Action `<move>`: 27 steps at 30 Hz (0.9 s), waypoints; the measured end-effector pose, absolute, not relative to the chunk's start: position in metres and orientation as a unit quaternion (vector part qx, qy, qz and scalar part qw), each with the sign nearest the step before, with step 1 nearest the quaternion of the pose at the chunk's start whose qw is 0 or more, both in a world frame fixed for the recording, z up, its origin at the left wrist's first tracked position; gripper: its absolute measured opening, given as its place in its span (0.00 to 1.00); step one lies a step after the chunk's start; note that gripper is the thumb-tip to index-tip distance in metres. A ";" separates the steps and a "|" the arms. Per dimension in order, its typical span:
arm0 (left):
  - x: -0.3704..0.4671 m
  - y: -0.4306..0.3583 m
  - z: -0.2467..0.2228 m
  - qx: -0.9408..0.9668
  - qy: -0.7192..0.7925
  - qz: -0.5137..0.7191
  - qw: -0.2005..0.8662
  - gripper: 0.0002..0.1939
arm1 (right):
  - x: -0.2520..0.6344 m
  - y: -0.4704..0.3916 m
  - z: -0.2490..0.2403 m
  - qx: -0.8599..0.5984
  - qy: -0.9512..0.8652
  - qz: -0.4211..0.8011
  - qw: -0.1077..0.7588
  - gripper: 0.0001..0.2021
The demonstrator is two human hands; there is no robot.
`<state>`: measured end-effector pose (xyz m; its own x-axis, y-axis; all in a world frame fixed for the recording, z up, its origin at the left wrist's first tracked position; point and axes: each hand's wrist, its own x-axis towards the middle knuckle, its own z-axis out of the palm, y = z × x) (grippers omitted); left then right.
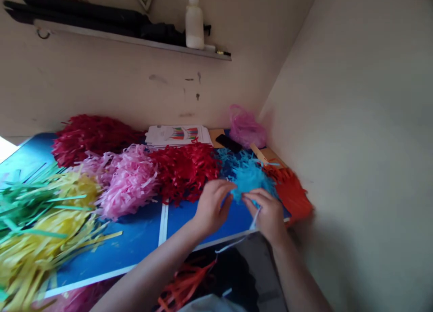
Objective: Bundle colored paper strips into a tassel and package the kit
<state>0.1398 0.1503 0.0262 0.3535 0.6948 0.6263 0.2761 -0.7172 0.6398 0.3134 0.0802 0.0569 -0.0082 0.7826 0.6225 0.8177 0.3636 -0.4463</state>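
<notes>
Just in front of the light-blue tissue fringe [252,176], my two hands are raised over the table's front part. My right hand [269,213] is closed in a pinch, with a thin white string [233,245] running down from it. The string's lower end reaches a red-orange paper tassel [189,278] below the table edge. Facing it, my left hand [213,204] has thumb and fingertips bent together. Whatever lies between those fingertips is too small to make out. A red fringe bunch [186,167] lies behind my left hand.
On the blue table [135,240] lie pink fringe [130,181], yellow strips [64,226], green strips [27,204], dark red fringe [91,138] and orange paper [294,195]. Behind are printed sheets [179,135], a phone [229,143] and a pink bag [248,129]. A bottle [194,28] stands on the shelf.
</notes>
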 end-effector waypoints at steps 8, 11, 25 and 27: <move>0.088 0.083 0.016 0.518 0.411 0.468 0.587 0.10 | 0.239 0.066 0.026 -0.522 -0.538 0.384 0.539 0.11; 0.069 0.071 0.014 0.448 0.427 0.460 0.637 0.12 | 0.222 0.063 0.013 -0.528 -0.517 0.442 0.508 0.07; 0.044 0.061 -0.009 0.554 0.482 0.497 0.462 0.07 | 0.193 0.056 0.009 -0.560 -0.587 0.348 0.470 0.07; 0.042 0.060 -0.012 0.571 0.478 0.515 0.424 0.06 | 0.192 0.055 0.007 -0.565 -0.580 0.353 0.469 0.07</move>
